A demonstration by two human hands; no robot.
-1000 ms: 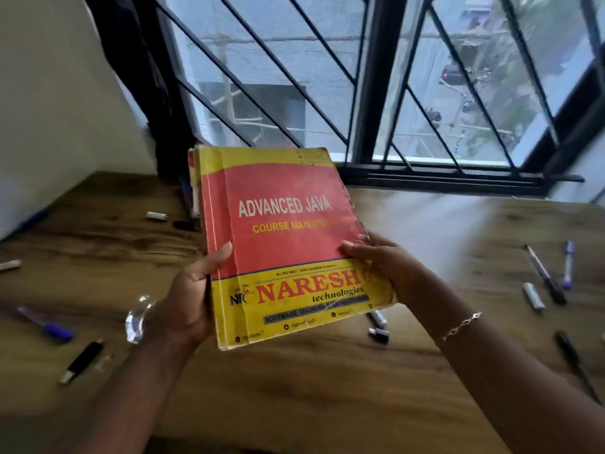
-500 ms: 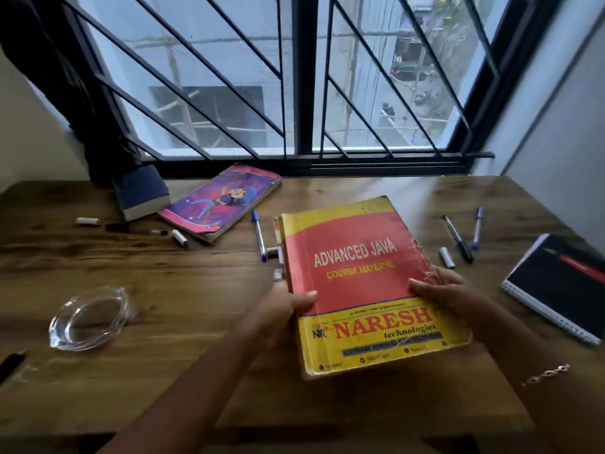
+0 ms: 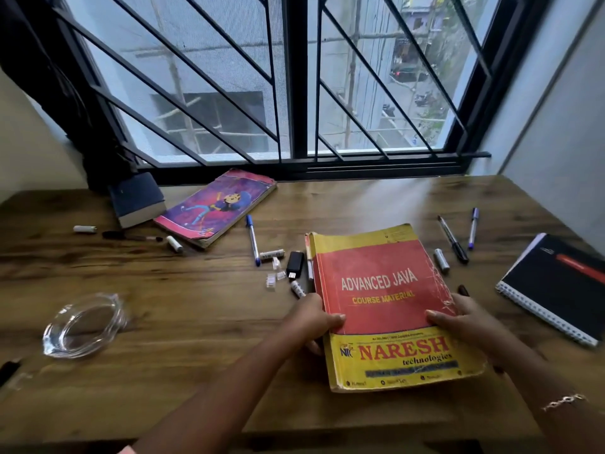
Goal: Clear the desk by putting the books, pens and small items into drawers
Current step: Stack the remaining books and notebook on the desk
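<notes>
The Java book (image 3: 386, 299) is still gripped at both side edges by left hand (image 3: 311, 322) and right hand (image 3: 465, 319); since earlier, it has been lowered toward the desk (image 3: 196, 322).

At the frame's right edge, the black spiral-bound notebook (image 3: 559, 285) is cut off. A dark object (image 3: 9, 368) at the left edge is too blurred to identify. The yellow-and-red book (image 3: 386, 309) hides both hands' fingers beneath it.
</notes>
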